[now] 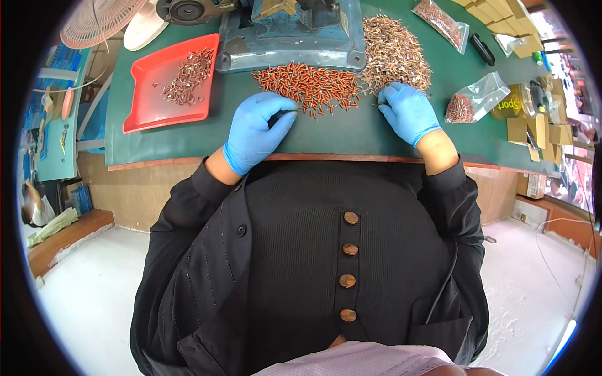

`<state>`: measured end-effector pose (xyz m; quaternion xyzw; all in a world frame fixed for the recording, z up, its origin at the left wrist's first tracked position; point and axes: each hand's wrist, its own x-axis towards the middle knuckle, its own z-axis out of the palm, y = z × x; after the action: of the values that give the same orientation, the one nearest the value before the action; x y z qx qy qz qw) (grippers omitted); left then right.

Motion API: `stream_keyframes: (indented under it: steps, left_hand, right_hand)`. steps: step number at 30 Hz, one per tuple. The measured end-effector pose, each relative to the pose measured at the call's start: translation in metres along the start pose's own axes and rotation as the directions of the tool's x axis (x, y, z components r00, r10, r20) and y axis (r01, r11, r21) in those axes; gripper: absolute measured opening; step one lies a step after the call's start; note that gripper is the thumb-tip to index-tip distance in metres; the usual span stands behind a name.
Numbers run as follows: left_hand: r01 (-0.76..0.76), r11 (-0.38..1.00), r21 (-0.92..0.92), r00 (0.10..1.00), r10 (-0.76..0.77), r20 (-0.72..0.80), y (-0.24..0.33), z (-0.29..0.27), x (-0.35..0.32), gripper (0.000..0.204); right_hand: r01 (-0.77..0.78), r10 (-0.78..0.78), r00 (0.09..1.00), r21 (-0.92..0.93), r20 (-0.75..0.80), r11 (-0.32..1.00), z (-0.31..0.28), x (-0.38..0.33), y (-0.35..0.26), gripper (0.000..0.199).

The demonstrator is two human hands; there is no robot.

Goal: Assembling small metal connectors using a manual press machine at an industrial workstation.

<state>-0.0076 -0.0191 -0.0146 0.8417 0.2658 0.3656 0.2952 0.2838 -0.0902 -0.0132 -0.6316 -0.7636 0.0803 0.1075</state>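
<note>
My left hand (258, 128), in a blue glove, rests at the left edge of a pile of small orange-red cylindrical pieces (313, 88). Its thumb and fingers are bent together; whatever is between the tips is too small to see. At the near edge of a heap of thin tan and copper-coloured pieces (395, 53) is my right hand (409, 113), also gloved in blue. Its fingers are curled and closed, their tips by the heap, and what they hold cannot be made out. The two piles meet between my hands.
Behind the piles stands a blue metal machine base (235, 47). A red tray (141, 103) with finished-looking small pieces lies left. On the right are a clear bag (483, 94) of reddish pieces, another filled bag (439, 22), a black object (481, 49), a yellow container (511, 103) and cardboard boxes.
</note>
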Motion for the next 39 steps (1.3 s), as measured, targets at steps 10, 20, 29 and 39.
stream_keyframes:
  steps: [10, 20, 29, 39]
  left_hand:
    - [-0.022, 1.0, -0.002, 0.992, 0.022, 0.123, 0.01, -0.001, 0.009, 0.015]
    - [0.09, 0.91, -0.404, 0.925, 0.075, 0.374, 0.024, -0.001, 0.023, 0.023]
    - [0.348, 0.764, -0.544, 0.922, -0.176, 0.343, 0.021, -0.002, 0.01, 0.012]
    - [0.325, 0.732, -0.598, 0.946, -0.245, 0.213, 0.005, -0.005, 0.003, 0.013]
  right_hand:
    - [-0.001, 0.029, 0.997, 0.337, -0.077, 0.941, -0.006, 0.003, -0.023, 0.008]
    - [-0.465, -0.066, 0.881, 0.883, 0.469, 0.072, -0.01, 0.005, -0.076, 0.021]
    - [-0.344, 0.147, 0.933, 0.933, 0.328, 0.103, -0.005, 0.006, -0.102, 0.019]
    - [-0.226, 0.23, 0.961, 0.914, 0.153, 0.338, 0.012, 0.008, -0.106, 0.009]
